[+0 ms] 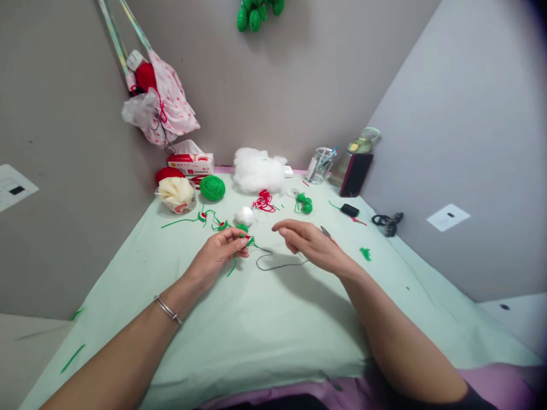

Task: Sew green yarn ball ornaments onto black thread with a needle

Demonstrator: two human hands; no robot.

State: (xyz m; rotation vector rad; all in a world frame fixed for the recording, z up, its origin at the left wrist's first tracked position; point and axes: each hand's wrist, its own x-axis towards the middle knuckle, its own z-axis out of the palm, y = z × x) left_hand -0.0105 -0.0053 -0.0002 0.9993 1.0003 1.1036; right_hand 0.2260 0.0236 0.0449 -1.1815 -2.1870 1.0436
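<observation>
My left hand [226,249] pinches a small green and red yarn piece [249,241], with a green tail hanging below the fingers. A thin dark thread [273,267] runs from that piece in a loop toward my right hand [301,240]. The right hand hovers over the table, its fingers bent and close together; whether a needle or thread is between them is too small to tell. Further green and red pieces [221,225] lie joined by yarn beyond the left hand. A white yarn ball [245,216] sits just past the fingers.
Scissors [328,234] lie partly behind the right hand. Farther back are a green yarn ball [212,187], white stuffing [258,171], red yarn scraps [264,201], a cup of pens [320,166] and a leaning phone [356,175]. A spotted bag [171,102] hangs at left.
</observation>
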